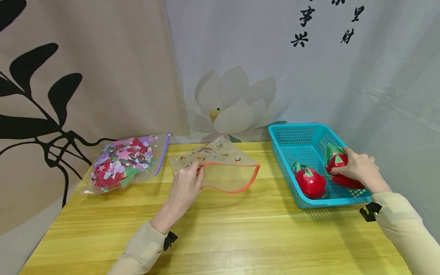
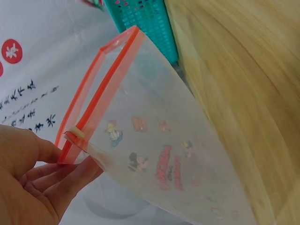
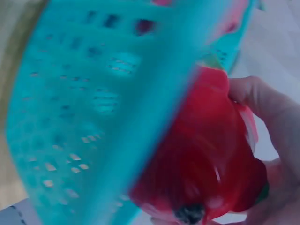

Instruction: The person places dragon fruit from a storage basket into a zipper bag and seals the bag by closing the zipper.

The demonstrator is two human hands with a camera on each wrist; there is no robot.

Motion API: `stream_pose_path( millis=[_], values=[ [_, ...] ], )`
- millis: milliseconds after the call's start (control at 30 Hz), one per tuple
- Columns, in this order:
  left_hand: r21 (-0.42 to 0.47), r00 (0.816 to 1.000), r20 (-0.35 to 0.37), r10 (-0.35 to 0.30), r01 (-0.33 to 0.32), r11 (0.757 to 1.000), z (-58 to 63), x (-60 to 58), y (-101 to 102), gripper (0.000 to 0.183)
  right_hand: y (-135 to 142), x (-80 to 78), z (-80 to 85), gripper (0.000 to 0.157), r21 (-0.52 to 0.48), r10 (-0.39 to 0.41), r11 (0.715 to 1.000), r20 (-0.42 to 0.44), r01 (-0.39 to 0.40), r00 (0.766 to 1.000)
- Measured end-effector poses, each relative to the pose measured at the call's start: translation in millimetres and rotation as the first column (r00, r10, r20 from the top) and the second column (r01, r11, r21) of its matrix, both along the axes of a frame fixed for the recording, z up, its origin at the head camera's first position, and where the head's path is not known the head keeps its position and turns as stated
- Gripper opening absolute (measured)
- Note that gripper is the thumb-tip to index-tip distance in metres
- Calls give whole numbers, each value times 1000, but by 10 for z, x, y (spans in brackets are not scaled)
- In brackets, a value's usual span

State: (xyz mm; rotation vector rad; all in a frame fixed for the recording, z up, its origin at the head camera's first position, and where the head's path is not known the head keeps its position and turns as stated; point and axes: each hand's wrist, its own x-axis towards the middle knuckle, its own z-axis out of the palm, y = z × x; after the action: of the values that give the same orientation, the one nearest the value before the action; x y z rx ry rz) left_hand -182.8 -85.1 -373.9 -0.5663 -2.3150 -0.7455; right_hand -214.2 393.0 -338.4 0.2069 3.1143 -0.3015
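The head view shows the left hand (image 1: 185, 183) pinching, between thumb and fingers, the edge of a translucent plastic bag (image 1: 220, 154) with an orange-red zip rim and small cartoon prints; the bag rests on the yellow wood-grain bench (image 1: 240, 236), its mouth gaping. At the right, the right hand (image 1: 362, 170) reaches into a rectangular turquoise plastic basket (image 1: 330, 203) with perforated walls, its thumb and fingers curled round a glossy red fruit-like object (image 3: 206, 140) just inside the rim. A second red, round fruit-like object with green leaves (image 1: 311, 183) sits in the basket nearer the bag; how many lie beneath the right hand I cannot tell. On the bench's left lies a clear bag with a purple zip and flower-and-star prints (image 1: 125, 160), holding something red and green.
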Motion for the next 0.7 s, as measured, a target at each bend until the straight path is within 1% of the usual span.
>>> stream_pose_path(
  millis=[100,267,467,700],
  values=[
    [6,1000,1,2,-2,1000,6,-2,1,6,-59,18,102,96,-12,9,1000,-63,-10,998],
    [11,1000,-9,4,-4,1000,12,-5,-4,6,-223,45,257,91,-21,36,999,-156,-39,987],
    [19,1000,-14,6,-6,1000,16,-10,-15,7,-501,123,418,92,-13,86,996,-214,-91,973],
    [28,1000,-1,15,-15,999,22,-15,-21,7,-883,251,488,95,-44,174,981,-244,-190,954]
  ],
)
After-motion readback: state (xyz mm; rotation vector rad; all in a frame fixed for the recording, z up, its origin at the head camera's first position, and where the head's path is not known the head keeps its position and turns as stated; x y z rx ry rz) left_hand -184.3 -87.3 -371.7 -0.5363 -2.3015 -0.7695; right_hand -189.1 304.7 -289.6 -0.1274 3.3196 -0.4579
